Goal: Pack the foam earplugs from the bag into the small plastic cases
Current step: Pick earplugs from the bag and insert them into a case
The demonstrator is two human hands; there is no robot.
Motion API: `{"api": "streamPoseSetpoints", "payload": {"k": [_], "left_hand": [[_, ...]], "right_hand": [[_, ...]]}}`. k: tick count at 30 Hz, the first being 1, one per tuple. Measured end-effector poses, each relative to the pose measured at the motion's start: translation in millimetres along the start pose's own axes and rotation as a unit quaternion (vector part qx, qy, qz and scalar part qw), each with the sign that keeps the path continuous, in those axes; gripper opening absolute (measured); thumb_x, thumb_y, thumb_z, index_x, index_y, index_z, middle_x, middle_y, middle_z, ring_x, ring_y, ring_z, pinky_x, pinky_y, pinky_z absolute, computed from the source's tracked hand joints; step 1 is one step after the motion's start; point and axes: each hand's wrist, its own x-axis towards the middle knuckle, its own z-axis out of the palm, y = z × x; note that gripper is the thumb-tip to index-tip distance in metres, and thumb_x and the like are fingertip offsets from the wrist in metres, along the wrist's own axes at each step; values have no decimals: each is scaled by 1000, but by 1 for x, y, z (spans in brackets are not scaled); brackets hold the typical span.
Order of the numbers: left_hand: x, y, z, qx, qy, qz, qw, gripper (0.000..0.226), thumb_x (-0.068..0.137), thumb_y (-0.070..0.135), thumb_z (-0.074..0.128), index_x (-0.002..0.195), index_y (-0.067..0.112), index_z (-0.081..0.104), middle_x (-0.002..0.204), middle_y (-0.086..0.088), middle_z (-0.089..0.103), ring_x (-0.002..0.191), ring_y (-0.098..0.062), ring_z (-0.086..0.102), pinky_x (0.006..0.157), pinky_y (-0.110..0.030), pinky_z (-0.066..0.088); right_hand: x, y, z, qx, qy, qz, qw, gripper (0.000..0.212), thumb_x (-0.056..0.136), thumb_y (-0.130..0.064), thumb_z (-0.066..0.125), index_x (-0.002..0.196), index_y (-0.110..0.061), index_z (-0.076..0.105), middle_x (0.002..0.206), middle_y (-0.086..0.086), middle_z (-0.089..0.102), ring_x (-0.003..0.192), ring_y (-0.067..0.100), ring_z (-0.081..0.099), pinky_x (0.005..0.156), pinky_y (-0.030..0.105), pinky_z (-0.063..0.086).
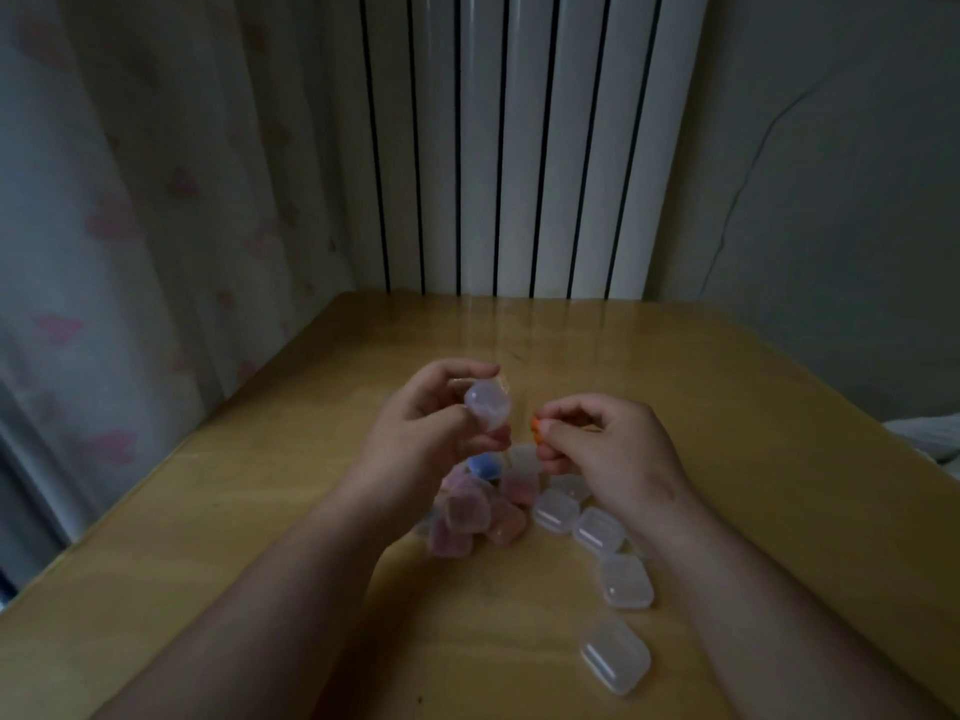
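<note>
While the left hand (426, 423) gripped a clear case (487, 405) mid-frame and the right hand (608, 444) pinched an orange earplug (536, 427), the likely risk was squeezed foam slipping and missing the case.

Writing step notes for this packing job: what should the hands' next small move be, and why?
Probably move the right hand leftward and tuck its pinched orange earplug into the clear case that the left hand holds up, provided it is open, which I cannot tell: plug and case are close but apart.
</note>
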Motion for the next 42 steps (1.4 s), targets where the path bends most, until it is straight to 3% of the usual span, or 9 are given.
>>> {"api": "streamPoseSetpoints", "payload": {"k": [3, 7, 9, 14, 22, 29, 36, 39, 42], "left_hand": [[3, -4, -4, -87, 14, -20, 996, 37, 63, -3, 60, 97, 12, 61, 97, -12, 70, 83, -30, 69, 72, -33, 58], [4, -7, -10, -40, 32, -25, 998, 33, 67, -11, 66, 91, 11, 58, 105, -16, 70, 97, -35, 68, 87, -46, 55], [3, -8, -11, 12, 50, -29, 998, 33, 76, -12, 68, 94, 15, 62, 103, -11, 73, 99, -29, 69, 87, -44, 54], [1, -4, -5, 58, 59, -22, 996, 30, 80, -3, 70, 103, 16, 65, 95, 0, 75, 82, -11, 69, 67, -26, 54], [3, -9, -5, 99, 37, -16, 994, 35, 85, -3, 66, 103, 27, 70, 110, 14, 71, 108, -5, 65, 88, -27, 54], [5, -15, -5, 118, 34, -7, 992, 41, 87, 2, 67, 111, 35, 70, 110, 3, 72, 106, -16, 67, 90, -35, 53], [4, -14, -1, 154, 38, 9, 987, 44, 85, -3, 68, 104, 37, 70, 112, 20, 69, 107, 2, 63, 91, -21, 53], [5, -15, 0, 160, 62, 21, 985, 41, 79, -7, 73, 87, 33, 74, 96, 17, 73, 100, -5, 68, 82, -21, 56], [5, -14, 0, 205, 77, 57, 974, 39, 74, -4, 78, 76, 35, 75, 98, 18, 69, 96, -4, 66, 80, -24, 57]], "right_hand": [[-2, -1, 2, -8, -12, 0, 1000, 15, 87, -4, 68, 78, -15, 69, 66, 0, 67, 59, 12, 67, 62, 29, 59], [-4, 0, 5, -20, -39, -2, 999, 19, 88, -2, 66, 77, -17, 67, 62, -1, 65, 55, 10, 63, 56, 25, 55], [-5, -1, 6, -13, -50, 2, 999, 19, 87, -2, 67, 77, -18, 69, 63, 1, 66, 56, 12, 64, 58, 26, 56], [-10, -4, 8, 15, -64, 17, 998, 14, 86, -3, 69, 80, -16, 70, 64, 5, 67, 55, 11, 64, 53, 21, 52], [-12, -8, 8, 30, -63, 25, 997, 18, 87, 0, 66, 78, -16, 68, 61, 3, 67, 51, 9, 65, 49, 18, 51], [-10, -4, 8, 35, -62, 22, 997, 18, 89, 1, 64, 79, -13, 67, 63, 5, 66, 52, 10, 63, 50, 21, 53], [-10, -4, 7, 16, -73, 19, 997, 20, 92, -4, 61, 79, -18, 68, 66, 5, 66, 54, 9, 62, 53, 21, 53], [-10, -3, 8, 19, -81, 28, 996, 20, 93, -5, 60, 80, -16, 68, 66, 6, 66, 54, 10, 61, 54, 22, 54], [-11, -4, 9, 50, -105, 39, 992, 16, 94, -4, 59, 84, -12, 69, 64, 4, 64, 55, 11, 61, 57, 22, 55]]}}
